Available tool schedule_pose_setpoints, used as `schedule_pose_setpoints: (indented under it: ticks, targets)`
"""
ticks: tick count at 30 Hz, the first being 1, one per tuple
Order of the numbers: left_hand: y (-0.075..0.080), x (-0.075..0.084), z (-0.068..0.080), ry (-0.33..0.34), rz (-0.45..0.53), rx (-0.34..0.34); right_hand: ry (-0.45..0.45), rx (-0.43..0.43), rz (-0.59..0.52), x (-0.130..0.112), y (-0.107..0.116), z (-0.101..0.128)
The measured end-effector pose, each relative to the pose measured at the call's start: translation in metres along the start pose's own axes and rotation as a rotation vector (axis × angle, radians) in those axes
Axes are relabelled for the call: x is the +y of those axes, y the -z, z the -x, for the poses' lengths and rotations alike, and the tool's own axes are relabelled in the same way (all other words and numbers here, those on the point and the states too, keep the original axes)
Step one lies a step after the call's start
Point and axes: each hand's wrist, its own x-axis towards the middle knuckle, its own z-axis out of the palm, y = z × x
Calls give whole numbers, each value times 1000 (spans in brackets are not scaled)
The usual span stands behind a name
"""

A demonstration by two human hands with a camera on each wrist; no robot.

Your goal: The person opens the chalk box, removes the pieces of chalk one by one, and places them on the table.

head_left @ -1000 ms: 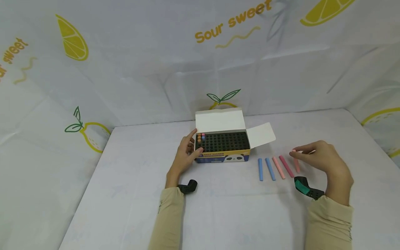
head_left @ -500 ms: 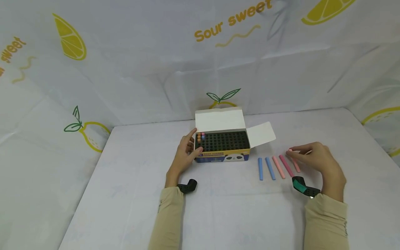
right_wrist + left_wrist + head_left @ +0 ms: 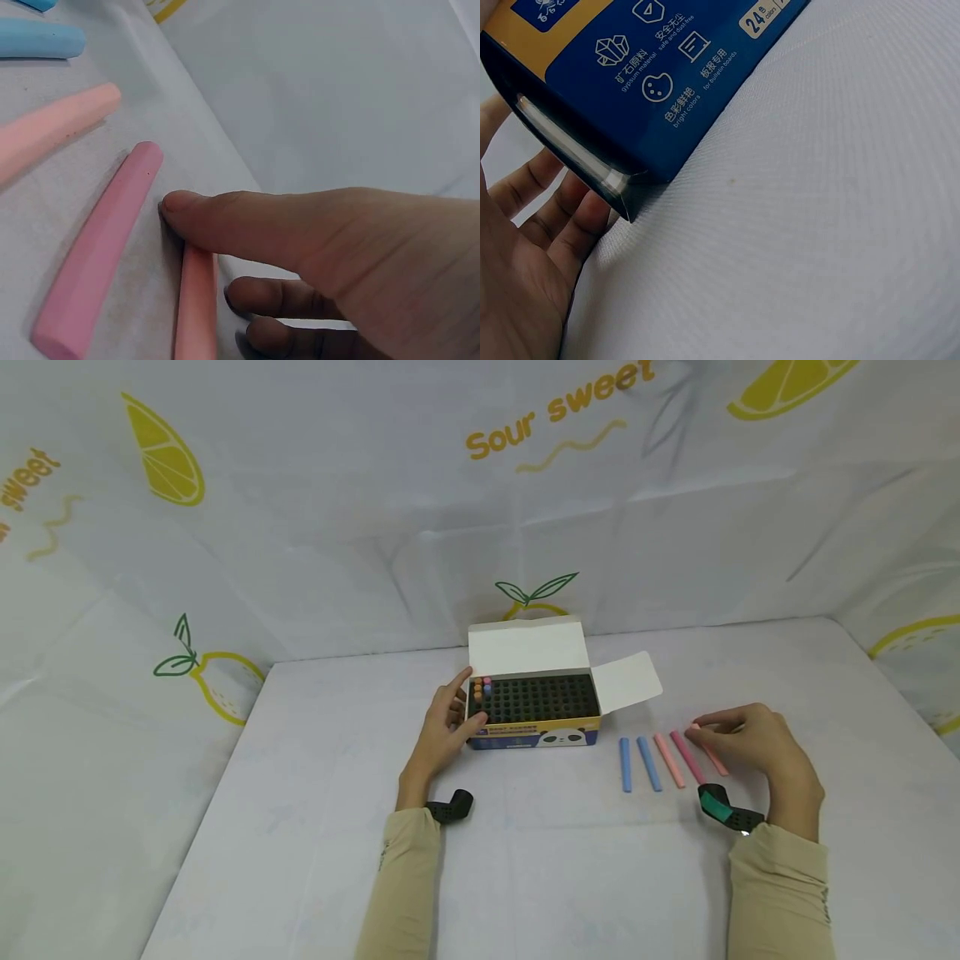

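Right wrist view: the thumb [image 3: 240,225] of the right hand [image 3: 322,255] lies across one end of a pale pink chalk stick [image 3: 197,307], and the head view shows thumb and forefinger pinching that end, the one farther from the person. The stick sits directly under the fingertips; its long axis runs from them back toward the person, slanting slightly to the right. Whether its near end touches the table [image 3: 562,877] cannot be told.

Just to its left, apart from it and roughly parallel, lies a dark pink stick [image 3: 687,757]; beyond that are another pale pink stick [image 3: 670,761] and two blue sticks [image 3: 626,765]. The right hand is the nearer one. The left hand [image 3: 442,735] is well apart, gripping the left end of an open box [image 3: 532,735], thumb at the front corner and forefinger toward the back one.

The box stands left of the sticks and farther from the person. Its black insert [image 3: 540,697] has rows of holes, with orange, pink and blue chalk ends in the back left corner. The side flap [image 3: 626,682] juts from the box's right end, partly between right hand and insert; the lid [image 3: 528,646] stands up behind.
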Motion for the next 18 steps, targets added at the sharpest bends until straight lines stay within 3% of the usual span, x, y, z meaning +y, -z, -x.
schedule_pose_setpoints:
  ticks: [18]
  targets:
    - [-1, 3, 0, 5, 20, 2, 32, 27, 23, 2, -2, 0]
